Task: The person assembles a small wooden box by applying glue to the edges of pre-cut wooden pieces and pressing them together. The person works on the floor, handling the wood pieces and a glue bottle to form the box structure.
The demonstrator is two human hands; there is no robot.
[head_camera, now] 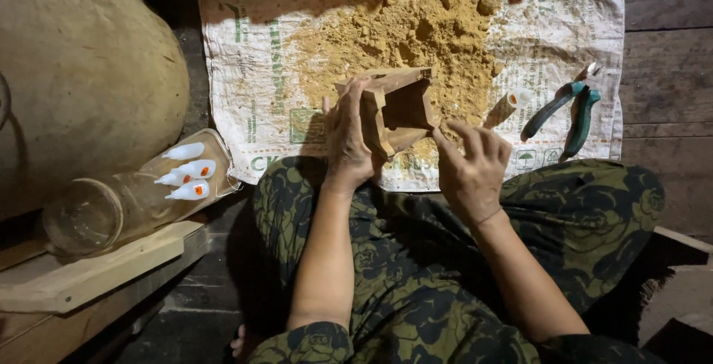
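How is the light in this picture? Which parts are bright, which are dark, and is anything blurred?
Head view: strong light falls on the sawdust pile and the printed sack; a hard shadow edge cuts across the sack's top; the floor boards and lower corners are dim; the left hand, right hand and small wooden box look sharp, without visible blur.

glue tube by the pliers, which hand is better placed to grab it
Right, probably. The right hand only touches the wooden box with fingertips, and the glue tube lies just beyond it beside the pliers. The left hand grips the box on the far side.
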